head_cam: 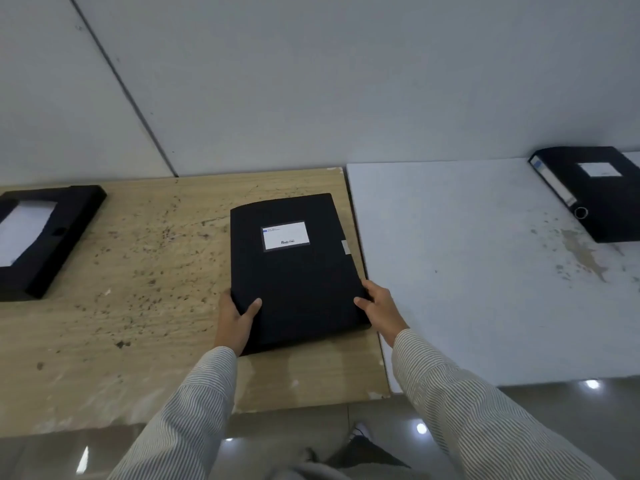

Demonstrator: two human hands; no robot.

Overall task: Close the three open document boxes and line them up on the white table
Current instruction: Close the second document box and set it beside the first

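A closed black document box (294, 271) with a white label lies flat on the wooden table (138, 289), near its right edge. My left hand (237, 318) grips its near left corner, thumb on the lid. My right hand (379, 304) grips its near right corner. A second closed black box (595, 195) lies at the far right of the white table (467, 271). A third black box (45, 237) lies open at the wooden table's far left, with white paper showing inside.
The two tables stand side by side against a grey panelled wall (311, 81). The white table top has stained patches near the right. Glossy floor and my shoe (360, 433) show below the tables' front edges.
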